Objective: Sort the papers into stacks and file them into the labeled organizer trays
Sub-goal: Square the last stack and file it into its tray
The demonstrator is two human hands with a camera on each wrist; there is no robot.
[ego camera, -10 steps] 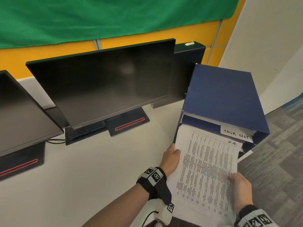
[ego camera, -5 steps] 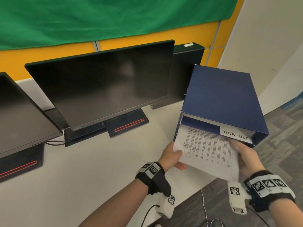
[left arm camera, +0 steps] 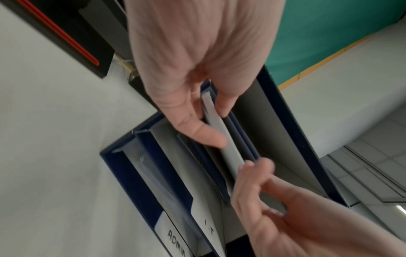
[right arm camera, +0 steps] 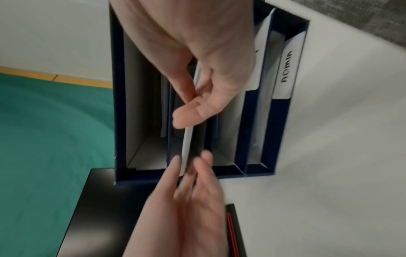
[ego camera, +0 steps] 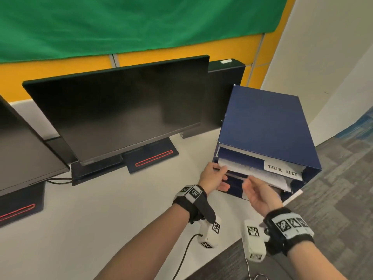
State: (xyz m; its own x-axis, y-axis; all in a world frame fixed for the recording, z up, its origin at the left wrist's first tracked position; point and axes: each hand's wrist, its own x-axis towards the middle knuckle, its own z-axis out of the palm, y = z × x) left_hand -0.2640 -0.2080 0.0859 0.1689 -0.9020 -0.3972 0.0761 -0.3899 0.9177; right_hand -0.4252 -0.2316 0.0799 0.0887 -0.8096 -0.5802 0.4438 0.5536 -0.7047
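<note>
Status: white printed paper stack (ego camera: 256,173) mostly inside dark-blue cardboard organizer (ego camera: 266,126), in the slot under the white "TASK LIST" tab (ego camera: 282,171). Left hand (ego camera: 214,176) and right hand (ego camera: 260,196) fingers pinch its near edge. Risk: an uneven push skews or buckles the sheets at the tray lip.

The head view looks down from above and in front of the blue organizer (ego camera: 266,126), farther back than the others. Each wrist view sits very near it, looking along the left hand (left arm camera: 193,60) or the right hand (right arm camera: 197,52) into its open front. All three views share the slots, the papers (ego camera: 238,166) and both hands.
</note>
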